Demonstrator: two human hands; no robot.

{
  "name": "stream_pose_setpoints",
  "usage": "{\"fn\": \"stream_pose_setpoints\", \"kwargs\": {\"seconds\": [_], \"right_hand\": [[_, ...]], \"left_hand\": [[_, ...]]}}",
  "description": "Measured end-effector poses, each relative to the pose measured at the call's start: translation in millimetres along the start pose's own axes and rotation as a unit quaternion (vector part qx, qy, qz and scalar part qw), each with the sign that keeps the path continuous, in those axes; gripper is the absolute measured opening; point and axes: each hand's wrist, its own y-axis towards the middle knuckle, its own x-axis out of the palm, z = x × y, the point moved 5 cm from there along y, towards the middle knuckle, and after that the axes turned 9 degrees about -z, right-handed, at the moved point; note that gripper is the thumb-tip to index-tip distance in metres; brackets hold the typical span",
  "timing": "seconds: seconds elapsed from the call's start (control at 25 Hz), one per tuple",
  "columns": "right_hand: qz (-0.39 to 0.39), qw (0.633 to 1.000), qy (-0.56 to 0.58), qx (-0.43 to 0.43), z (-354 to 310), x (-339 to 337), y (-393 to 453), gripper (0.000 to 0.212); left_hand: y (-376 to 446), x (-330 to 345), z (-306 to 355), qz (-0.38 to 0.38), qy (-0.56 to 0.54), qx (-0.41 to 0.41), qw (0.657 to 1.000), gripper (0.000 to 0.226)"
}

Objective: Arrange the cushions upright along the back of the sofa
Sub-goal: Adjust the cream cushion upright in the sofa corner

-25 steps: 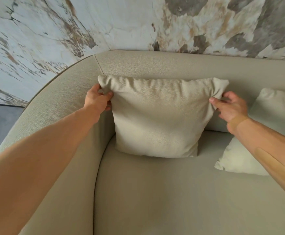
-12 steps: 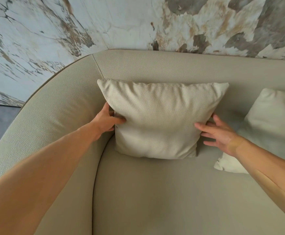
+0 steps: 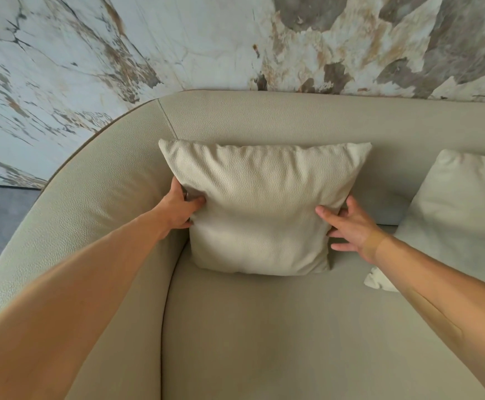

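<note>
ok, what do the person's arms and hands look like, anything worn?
Both arms are bare as far as the view shows: no sleeves, gloves, watch or rings visible on the left hand or the right hand. The one thing worn is a beige tape-like band round the right wrist.

Left hand [image 3: 178, 208] and right hand [image 3: 352, 228] at edges of beige cushion [image 3: 261, 209] on sofa [image 3: 264, 336]

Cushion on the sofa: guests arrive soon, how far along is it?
Done: the square beige textured cushion stands upright against the beige sofa backrest. In hand: the left hand pinches its left edge, the right hand presses its right edge. Left: probably only release.
</note>
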Motion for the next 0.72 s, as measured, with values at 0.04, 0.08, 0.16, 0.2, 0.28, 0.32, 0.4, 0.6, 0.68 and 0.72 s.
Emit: {"fn": "stream_pose_setpoints", "kwargs": {"seconds": [0.04,0.08,0.16,0.2,0.28,0.32,0.4,0.6,0.68,0.72], "right_hand": [[0.001,1.0,-0.011,0.001,1,0,-1,0.053],[0.007,1.0,-0.023,-0.004,0,1,-3,0.056],[0.025,0.997,-0.063,-0.029,-3,4,-12,0.066],[0.035,0.994,-0.094,-0.042,-4,4,-18,0.072],[0.054,0.985,-0.154,-0.053,-13,4,-35,0.083],[0.056,0.981,-0.177,-0.058,-18,4,-45,0.087],[0.049,0.972,-0.215,-0.086,-33,4,-65,0.089],[0.089,0.892,-0.437,-0.079,-63,-13,-133,0.087],[0.113,0.863,-0.487,-0.067,-70,-26,-169,0.085],[0.12,0.858,-0.495,-0.061,-72,-34,-187,0.083]], "left_hand": [[-3,4,2,0.015,0.021,0.0,1.0,0.069],[-6,6,2,0.037,0.055,-0.005,0.998,0.07],[-15,12,-1,0.076,0.133,-0.013,0.988,0.076],[-21,16,-1,0.085,0.153,-0.008,0.984,0.079],[-32,23,0,0.077,0.146,-0.007,0.986,0.085],[-38,26,3,0.068,0.141,-0.01,0.988,0.088],[-54,29,14,0.049,0.162,-0.003,0.986,0.091],[-117,34,67,0.03,0.339,0.085,0.936,0.092],[-150,36,89,0.05,0.438,0.114,0.89,0.092],[-166,37,97,0.056,0.479,0.124,0.867,0.093]]}}
